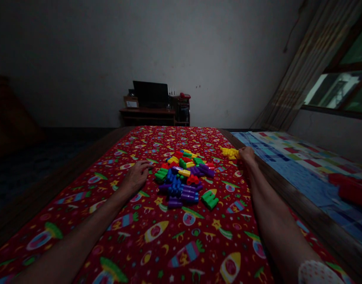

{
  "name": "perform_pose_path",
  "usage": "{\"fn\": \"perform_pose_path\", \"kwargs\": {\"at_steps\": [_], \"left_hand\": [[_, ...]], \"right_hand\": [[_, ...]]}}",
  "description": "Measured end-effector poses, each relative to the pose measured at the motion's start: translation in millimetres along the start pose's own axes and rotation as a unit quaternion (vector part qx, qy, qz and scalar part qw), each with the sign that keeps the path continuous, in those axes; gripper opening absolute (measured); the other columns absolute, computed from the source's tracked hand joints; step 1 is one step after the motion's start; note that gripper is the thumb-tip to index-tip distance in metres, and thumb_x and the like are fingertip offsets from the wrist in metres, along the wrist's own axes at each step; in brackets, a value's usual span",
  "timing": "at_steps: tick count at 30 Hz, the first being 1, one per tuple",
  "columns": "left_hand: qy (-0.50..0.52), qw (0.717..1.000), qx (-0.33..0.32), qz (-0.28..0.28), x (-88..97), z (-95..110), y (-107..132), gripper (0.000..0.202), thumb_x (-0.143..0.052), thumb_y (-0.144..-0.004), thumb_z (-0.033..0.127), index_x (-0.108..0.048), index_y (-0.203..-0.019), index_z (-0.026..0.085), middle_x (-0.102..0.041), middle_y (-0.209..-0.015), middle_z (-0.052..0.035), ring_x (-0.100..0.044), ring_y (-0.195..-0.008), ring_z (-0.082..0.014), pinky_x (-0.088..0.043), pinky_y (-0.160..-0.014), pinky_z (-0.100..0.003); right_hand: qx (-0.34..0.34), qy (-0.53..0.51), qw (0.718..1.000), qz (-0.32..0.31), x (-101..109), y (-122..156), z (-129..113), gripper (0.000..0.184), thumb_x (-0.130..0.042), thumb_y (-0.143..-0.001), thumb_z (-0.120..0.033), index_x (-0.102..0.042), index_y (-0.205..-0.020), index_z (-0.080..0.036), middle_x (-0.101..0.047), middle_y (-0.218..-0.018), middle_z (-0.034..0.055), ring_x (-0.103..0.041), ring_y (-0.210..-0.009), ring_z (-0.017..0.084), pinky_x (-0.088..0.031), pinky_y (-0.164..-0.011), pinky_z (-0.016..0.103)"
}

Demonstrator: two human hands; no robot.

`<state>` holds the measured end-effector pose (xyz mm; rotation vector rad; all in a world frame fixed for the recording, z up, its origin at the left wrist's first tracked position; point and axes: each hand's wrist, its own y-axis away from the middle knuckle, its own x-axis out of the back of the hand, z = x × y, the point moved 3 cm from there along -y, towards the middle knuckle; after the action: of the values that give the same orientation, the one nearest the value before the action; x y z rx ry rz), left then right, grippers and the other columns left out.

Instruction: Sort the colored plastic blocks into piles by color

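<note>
A heap of plastic building blocks [185, 173] in red, yellow, green, blue and purple lies on a red cloth [157, 232] printed with rockets. My left hand [136, 175] rests flat on the cloth just left of the heap, fingers spread and holding nothing. My right hand [246, 154] reaches to the far right edge of the cloth, its fingers closed on a small cluster of yellow blocks [229, 152]. A green block [210, 199] lies apart at the heap's near right.
A wooden rim [305, 205] borders the cloth on the right, with a blue patterned sheet [290, 165] and red items [350, 189] beyond. A low desk with a dark screen [151, 94] stands at the far wall. A window [343, 86] and curtain are on the right.
</note>
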<state>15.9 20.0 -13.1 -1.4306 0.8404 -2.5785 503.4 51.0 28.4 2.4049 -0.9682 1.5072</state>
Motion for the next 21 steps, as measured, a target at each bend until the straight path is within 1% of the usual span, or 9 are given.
{"fn": "perform_pose_path", "kwargs": {"at_steps": [5, 9, 11, 14, 16, 18, 19, 20, 21], "left_hand": [[-0.002, 1.0, 0.0, -0.005, 0.0, 1, 1, 0.037, -0.038, -0.082, 0.027, -0.074, -0.089, 0.019, -0.065, -0.112, -0.0092, -0.062, -0.106, -0.0242, -0.051, -0.098, -0.039], [-0.005, 1.0, -0.006, -0.003, -0.1, 1, 1, 0.039, -0.037, -0.083, 0.027, -0.073, -0.091, 0.018, -0.065, -0.113, -0.0098, -0.062, -0.107, -0.0243, -0.051, -0.098, -0.039], [-0.006, 1.0, -0.008, -0.003, -0.4, 1, 1, 0.039, -0.036, -0.083, 0.027, -0.073, -0.091, 0.017, -0.065, -0.113, -0.0106, -0.062, -0.106, -0.025, -0.051, -0.098, -0.04], [-0.008, 1.0, -0.008, -0.002, -0.5, 0, 1, 0.04, -0.036, -0.083, 0.028, -0.073, -0.092, 0.017, -0.065, -0.113, -0.0108, -0.062, -0.106, -0.0251, -0.051, -0.098, -0.04], [-0.008, 1.0, -0.008, -0.003, -0.4, 0, 1, 0.039, -0.036, -0.083, 0.027, -0.073, -0.092, 0.018, -0.065, -0.113, -0.0097, -0.062, -0.106, -0.0245, -0.051, -0.097, -0.04], [-0.008, 1.0, -0.007, -0.003, -0.3, 0, 1, 0.038, -0.037, -0.083, 0.027, -0.073, -0.091, 0.019, -0.065, -0.112, -0.009, -0.062, -0.106, -0.0242, -0.051, -0.097, -0.039], [-0.007, 1.0, -0.007, -0.003, -0.3, 0, 1, 0.038, -0.038, -0.083, 0.027, -0.073, -0.09, 0.019, -0.065, -0.112, -0.0091, -0.062, -0.106, -0.0242, -0.051, -0.097, -0.039], [-0.007, 1.0, -0.007, -0.002, -0.4, 0, 1, 0.038, -0.038, -0.083, 0.028, -0.073, -0.09, 0.019, -0.065, -0.112, -0.0094, -0.062, -0.106, -0.0244, -0.051, -0.097, -0.04], [-0.006, 1.0, -0.007, -0.002, -0.5, 0, 1, 0.038, -0.038, -0.083, 0.027, -0.074, -0.09, 0.018, -0.065, -0.113, -0.0096, -0.062, -0.106, -0.0245, -0.051, -0.097, -0.04]], "right_hand": [[-0.005, 0.037, 0.999, -0.032, 1, 6, -6, 0.037, -0.054, -0.081, -0.016, -0.071, -0.111, -0.003, -0.067, -0.11, 0.0316, -0.067, -0.104, 0.039, -0.055, -0.08, 0.045], [-0.026, 0.067, 0.996, -0.056, 3, 9, -7, 0.037, -0.061, -0.082, -0.023, -0.069, -0.113, -0.004, -0.066, -0.113, 0.0295, -0.066, -0.107, 0.037, -0.053, -0.085, 0.043], [-0.032, 0.075, 0.995, -0.064, 5, 11, -8, 0.039, -0.061, -0.082, -0.023, -0.068, -0.115, -0.004, -0.066, -0.116, 0.0279, -0.065, -0.109, 0.035, -0.053, -0.086, 0.04], [-0.012, 0.08, 0.996, -0.037, 13, 13, -18, 0.037, -0.054, -0.085, -0.019, -0.067, -0.116, -0.004, -0.065, -0.116, 0.0275, -0.064, -0.109, 0.033, -0.051, -0.087, 0.036], [0.044, 0.075, 0.996, 0.002, 20, 18, -39, 0.035, -0.047, -0.088, -0.016, -0.07, -0.111, -0.004, -0.066, -0.114, 0.0266, -0.064, -0.108, 0.031, -0.049, -0.087, 0.035], [0.149, 0.055, 0.987, 0.006, 24, 29, -72, 0.034, -0.043, -0.089, -0.014, -0.073, -0.104, -0.005, -0.071, -0.105, 0.0216, -0.066, -0.101, 0.027, -0.048, -0.084, 0.031], [0.213, 0.041, 0.976, -0.018, 23, 39, -91, 0.034, -0.043, -0.088, -0.014, -0.074, -0.1, -0.007, -0.073, -0.099, 0.0175, -0.067, -0.095, 0.024, -0.047, -0.08, 0.028], [0.283, 0.023, 0.957, -0.065, 20, 51, -110, 0.033, -0.044, -0.088, -0.015, -0.075, -0.096, -0.008, -0.074, -0.092, 0.013, -0.067, -0.087, 0.021, -0.047, -0.075, 0.025], [0.349, 0.008, 0.928, -0.126, 15, 67, -128, 0.032, -0.045, -0.087, -0.015, -0.076, -0.094, -0.01, -0.074, -0.086, 0.0092, -0.066, -0.081, 0.018, -0.045, -0.07, 0.023]]}}
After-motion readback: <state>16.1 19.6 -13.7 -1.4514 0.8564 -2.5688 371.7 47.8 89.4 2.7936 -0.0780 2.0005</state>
